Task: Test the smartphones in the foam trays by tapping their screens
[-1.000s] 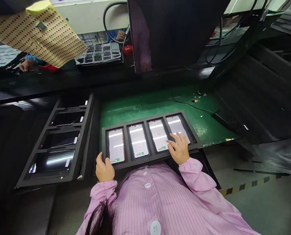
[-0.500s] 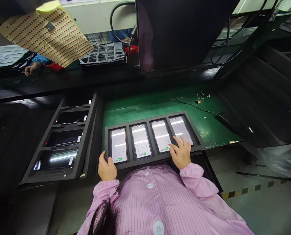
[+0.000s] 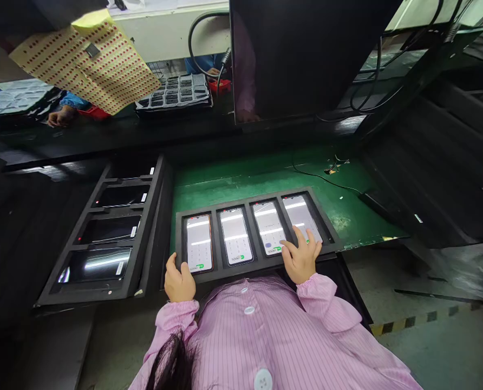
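Observation:
In front of me lies a black foam tray [image 3: 216, 238] with several phones side by side, their lit screens showing number keypads. My left hand [image 3: 179, 279] rests at the tray's near left corner, index finger and thumb apart, beside the leftmost phone [image 3: 199, 242]. Over the right half, my right hand [image 3: 301, 257] is open with fingers spread. Its thumb is at the screen of the phone second from the right [image 3: 268, 225], where grey marks show on the keypad. The other fingers hover over or touch the rightmost phone [image 3: 298, 210], partly covering it.
To the left, another foam tray [image 3: 132, 271] holds phones with dark screens. A black monitor [image 3: 298, 59] stands behind the green mat [image 3: 233, 184]; a thin cable [image 3: 326, 179] lies right. A yellow sticker sheet [image 3: 91, 65] hangs at upper left, near another person's hand [image 3: 61, 116].
My right hand has shifted slightly, its thumb now lower at the keypad of the second phone from the right. Grey marks have appeared there. The left hand stays at the tray corner.

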Demonstrator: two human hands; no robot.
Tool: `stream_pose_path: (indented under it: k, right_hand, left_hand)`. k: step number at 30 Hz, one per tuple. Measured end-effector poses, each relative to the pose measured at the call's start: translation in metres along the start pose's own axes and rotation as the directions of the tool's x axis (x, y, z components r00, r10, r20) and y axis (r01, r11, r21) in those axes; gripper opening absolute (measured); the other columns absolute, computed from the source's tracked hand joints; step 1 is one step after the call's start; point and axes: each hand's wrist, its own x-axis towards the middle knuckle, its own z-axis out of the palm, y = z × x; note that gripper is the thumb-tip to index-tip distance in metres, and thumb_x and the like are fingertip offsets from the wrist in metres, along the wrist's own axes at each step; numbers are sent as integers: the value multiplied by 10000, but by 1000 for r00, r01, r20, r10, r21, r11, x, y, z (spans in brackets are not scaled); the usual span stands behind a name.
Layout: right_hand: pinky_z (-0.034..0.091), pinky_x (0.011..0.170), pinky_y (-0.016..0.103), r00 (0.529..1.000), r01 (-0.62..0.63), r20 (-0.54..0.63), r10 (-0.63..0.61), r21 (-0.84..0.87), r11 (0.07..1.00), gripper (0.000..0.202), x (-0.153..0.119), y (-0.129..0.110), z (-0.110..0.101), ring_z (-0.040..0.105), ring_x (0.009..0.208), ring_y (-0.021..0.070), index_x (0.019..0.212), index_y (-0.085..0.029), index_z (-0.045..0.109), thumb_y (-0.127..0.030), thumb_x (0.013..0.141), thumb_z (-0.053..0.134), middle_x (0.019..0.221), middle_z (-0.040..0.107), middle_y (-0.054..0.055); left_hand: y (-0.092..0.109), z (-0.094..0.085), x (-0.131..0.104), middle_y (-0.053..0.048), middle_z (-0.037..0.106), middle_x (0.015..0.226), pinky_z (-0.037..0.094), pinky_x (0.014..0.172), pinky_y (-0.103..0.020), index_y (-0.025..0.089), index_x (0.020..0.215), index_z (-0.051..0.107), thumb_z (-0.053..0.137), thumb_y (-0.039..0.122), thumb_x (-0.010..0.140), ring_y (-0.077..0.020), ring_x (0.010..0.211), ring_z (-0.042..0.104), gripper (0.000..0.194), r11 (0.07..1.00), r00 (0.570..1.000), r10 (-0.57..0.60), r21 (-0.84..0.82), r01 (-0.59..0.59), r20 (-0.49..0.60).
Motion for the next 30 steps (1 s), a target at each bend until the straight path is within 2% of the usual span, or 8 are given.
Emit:
stream_pose_path:
  k: [4, 6, 10, 13, 16, 21, 27, 30]
  right_hand:
    - [194, 955, 659, 967, 186, 164, -195, 65, 980, 266, 0, -14, -3, 197, 1293, 358, 982, -301, 663, -341, 835, 445, 1391, 357, 53]
    - [210, 959, 645, 969, 196, 136, -206, 85, 977, 263, -1, -13, -4, 216, 1291, 342, 982, -292, 659, -329, 838, 442, 1372, 384, 58]
    - [294, 968, 540, 988, 71, -144, -57, 97, 993, 271, -3, 14, -4, 375, 1209, 274, 866, -216, 666, -263, 848, 400, 1184, 553, 82]
    - [340, 951, 477, 969, -7, -244, 29, 89, 996, 292, -4, 42, -7, 454, 1130, 242, 802, -195, 658, -254, 856, 377, 1064, 618, 84]
    - [334, 945, 493, 975, -56, -214, 61, 27, 998, 307, -3, 57, -11, 421, 1159, 257, 813, -205, 673, -261, 860, 375, 1110, 603, 80]
    - [262, 913, 635, 995, -95, -21, 93, -105, 990, 301, 1, 55, -15, 251, 1261, 343, 948, -309, 679, -319, 856, 393, 1348, 419, 40]
    - [231, 894, 682, 943, -327, -112, 313, -144, 934, 371, 4, 63, -19, 222, 1257, 380, 975, -248, 679, -354, 872, 339, 1389, 348, 92]
    - [225, 904, 680, 957, -288, -85, 279, -129, 949, 367, 3, 64, -21, 198, 1269, 378, 988, -265, 674, -350, 874, 336, 1402, 325, 81]
  left_hand:
    - [-1, 0, 0, -146, 585, 1158, 428, 845, -378, 150, 1214, 470, 382, 320, 813, -273, 1027, 562, 444, 1000, 1000, -4, 9, 4, 10]
    - [-1, 0, 1, -149, 576, 1170, 426, 849, -383, 154, 1219, 463, 374, 326, 818, -273, 1031, 561, 446, 1000, 1000, -2, 11, 2, 14]
    - [2, -2, 2, -157, 564, 1190, 415, 871, -413, 161, 1221, 455, 379, 332, 814, -285, 1059, 548, 448, 999, 999, -34, 6, 34, 33]
    - [5, -2, 2, -163, 542, 1224, 407, 886, -434, 164, 1229, 442, 386, 336, 809, -296, 1084, 534, 458, 998, 998, -57, -5, 58, 35]
    - [7, -2, 3, -161, 522, 1254, 401, 895, -443, 172, 1243, 424, 388, 342, 807, -301, 1105, 523, 469, 998, 997, -67, -5, 67, 31]
    - [9, -3, 2, -152, 526, 1254, 403, 893, -435, 175, 1247, 422, 391, 350, 806, -298, 1114, 520, 475, 998, 998, -59, -4, 60, 27]
    - [13, -4, 1, -156, 510, 1272, 395, 910, -451, 157, 1248, 417, 385, 342, 804, -309, 1133, 506, 483, 995, 995, -95, 0, 96, 37]
    - [13, -3, 1, -151, 509, 1277, 391, 921, -452, 163, 1251, 414, 387, 336, 802, -304, 1142, 500, 482, 995, 995, -96, -10, 96, 37]
